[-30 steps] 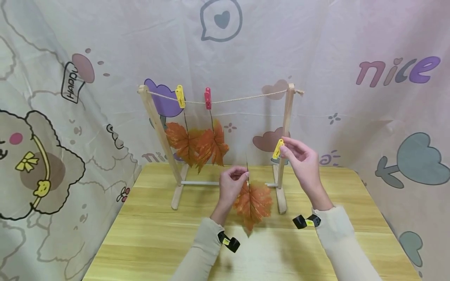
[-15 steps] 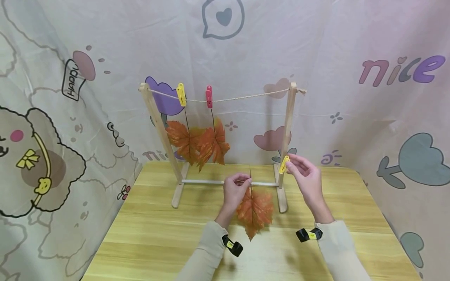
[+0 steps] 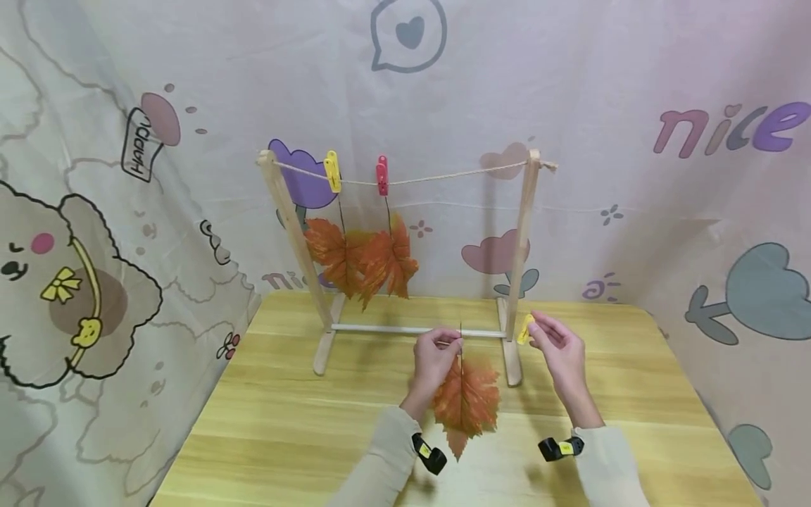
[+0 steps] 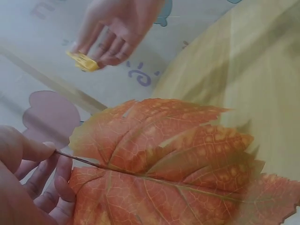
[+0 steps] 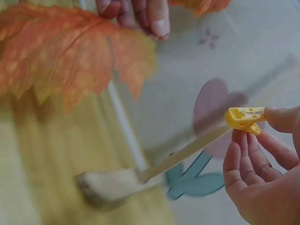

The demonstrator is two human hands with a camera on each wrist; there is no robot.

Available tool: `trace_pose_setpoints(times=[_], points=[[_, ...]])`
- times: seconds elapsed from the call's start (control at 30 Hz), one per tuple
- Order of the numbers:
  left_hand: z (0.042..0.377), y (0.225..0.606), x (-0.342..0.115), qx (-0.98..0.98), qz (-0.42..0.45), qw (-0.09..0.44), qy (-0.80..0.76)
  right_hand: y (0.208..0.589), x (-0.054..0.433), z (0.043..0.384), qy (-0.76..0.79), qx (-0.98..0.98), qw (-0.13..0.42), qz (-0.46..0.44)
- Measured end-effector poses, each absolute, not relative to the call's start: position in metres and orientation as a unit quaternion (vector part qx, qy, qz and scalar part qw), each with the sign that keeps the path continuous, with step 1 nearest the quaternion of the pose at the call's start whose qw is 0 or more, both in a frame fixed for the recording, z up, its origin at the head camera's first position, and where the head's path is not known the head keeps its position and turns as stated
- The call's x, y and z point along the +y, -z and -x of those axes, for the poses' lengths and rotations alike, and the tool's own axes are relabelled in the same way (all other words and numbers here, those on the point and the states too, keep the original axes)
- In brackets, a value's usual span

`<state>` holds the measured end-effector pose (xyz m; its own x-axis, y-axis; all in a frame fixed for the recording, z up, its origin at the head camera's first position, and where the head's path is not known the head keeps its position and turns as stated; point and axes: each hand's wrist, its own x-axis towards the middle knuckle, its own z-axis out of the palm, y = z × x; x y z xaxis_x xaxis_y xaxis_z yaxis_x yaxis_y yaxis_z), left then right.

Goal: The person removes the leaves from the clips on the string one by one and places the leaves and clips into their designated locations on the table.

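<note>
And the orange leaf [image 3: 467, 401], likely light and easily creased, is pinched by its stem [image 4: 77, 159], probably the safest hold, in left fingers [image 4: 63, 190] over the bench [image 3: 285, 408], a yellow peg [image 5: 236, 121] clamped in right fingers [image 5: 280, 150].

Pale printed cloth [image 3: 456, 77], lightly wrinkled, behind a desk [image 3: 272, 415] of yellowish wood grain and along both its sides. On it, a grey speech bubble [image 3: 410, 34] around a heart, a purple tulip shape [image 3: 304, 195], a multicoloured "nice" [image 3: 737, 134] at upper right, a large blue-grey flower [image 3: 769, 285] below, a black-outlined cartoon animal [image 3: 101, 303] at far left. Bright patch [image 3: 484, 486] on the near desktop; soft shadows [image 3: 671, 239] toward the right.
</note>
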<state>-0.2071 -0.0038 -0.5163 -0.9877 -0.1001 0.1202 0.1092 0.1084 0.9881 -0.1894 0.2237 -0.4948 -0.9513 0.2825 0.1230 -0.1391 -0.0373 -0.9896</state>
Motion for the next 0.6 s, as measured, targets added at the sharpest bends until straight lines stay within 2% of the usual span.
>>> trace_pose_setpoints(times=[0.37,0.6], points=[[0.207,0.535,0.005,-0.737,-0.03,0.079,0.67,0.532,0.236,0.186,-0.691,-0.705,0.126,0.1],[0.203,0.546,0.008,-0.801,-0.087,0.017,0.592,0.555,0.245,0.18,-0.653,-0.738,0.099,0.139]])
